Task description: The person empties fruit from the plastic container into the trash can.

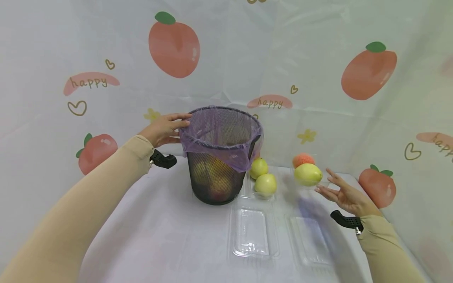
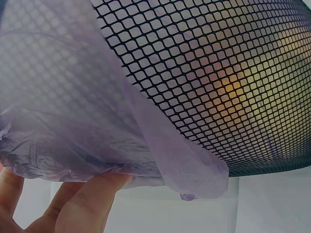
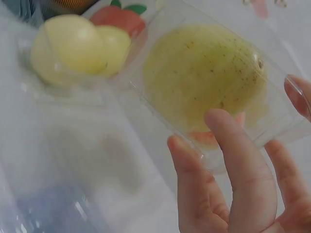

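Observation:
My left hand [image 1: 164, 127] holds the left rim of a black mesh wastebasket [image 1: 209, 184]. Its fingertips come over the rim, with the thumb against the outside. A purple bag [image 1: 226, 155] lines the basket and folds down over the edge; in the left wrist view my thumb [image 2: 92, 204] touches this bag. On the right, my right hand [image 1: 348, 198] grips the edge of a clear plastic box [image 3: 150, 104], raised and tilted. In the box sits a speckled yellow-green fruit [image 1: 308, 175], with an orange-red fruit [image 1: 303, 159] behind it.
Inside the wastebasket, yellow and reddish fruit [image 1: 216, 173] shows through the mesh. Beside it, two yellow-green fruits [image 1: 265, 184] lie in another clear box. An open clear lid [image 1: 253, 232] lies in front. A fruit-printed cloth [image 1: 226, 59] hangs behind the white table [image 1: 170, 243].

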A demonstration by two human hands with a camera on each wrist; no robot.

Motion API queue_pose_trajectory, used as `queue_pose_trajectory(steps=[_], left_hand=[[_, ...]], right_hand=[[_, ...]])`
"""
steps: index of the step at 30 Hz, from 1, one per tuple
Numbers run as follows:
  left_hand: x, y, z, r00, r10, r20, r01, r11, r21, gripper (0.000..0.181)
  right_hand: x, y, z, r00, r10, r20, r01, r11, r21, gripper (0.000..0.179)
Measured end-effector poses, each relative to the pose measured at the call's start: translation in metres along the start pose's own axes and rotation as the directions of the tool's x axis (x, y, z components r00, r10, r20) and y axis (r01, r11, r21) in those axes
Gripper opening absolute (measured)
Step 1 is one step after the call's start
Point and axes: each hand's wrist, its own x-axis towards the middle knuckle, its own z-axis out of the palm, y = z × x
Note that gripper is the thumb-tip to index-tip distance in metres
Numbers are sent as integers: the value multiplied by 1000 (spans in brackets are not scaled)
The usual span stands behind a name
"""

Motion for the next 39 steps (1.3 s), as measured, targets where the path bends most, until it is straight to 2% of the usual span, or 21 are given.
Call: queue_pose_trajectory(steps=[4, 8, 12, 15, 24, 30, 36, 39], left_hand=[[0, 0, 0, 1000, 1, 6, -1, 1000, 4, 52], [0, 0, -1, 1000, -2, 6, 2, 1000, 0, 52], [1, 0, -1, 1000, -2, 13, 2, 1000, -9, 52], [2, -1, -1, 1000, -1, 15, 1, 1000, -10, 52], [3, -2, -2, 1000, -2, 7, 2, 1000, 5, 53], [3, -1, -2, 1000, 4, 10, -4, 1000, 8, 53], [3, -1, -2, 1000, 4, 14, -4, 1000, 8, 53], [3, -2, -2, 1000, 1, 13, -1, 1000, 12, 53]], right_hand=[[6, 11, 24, 991, -115, -64, 118, 992, 47, 41], [7, 2, 47, 989, -95, -115, 103, 992, 68, 41], [10, -5, 66, 985, -111, -135, 126, 986, 106, 38], [12, -9, 81, 977, -141, -161, 157, 983, 92, 38], [18, -25, 127, 956, -199, -217, 201, 980, -14, 39], [25, -33, 158, 948, -233, -215, 218, 972, -92, 55], [36, -41, 188, 933, -284, -221, 244, 951, -190, 69], [41, -44, 201, 924, -315, -219, 253, 929, -270, 72]])
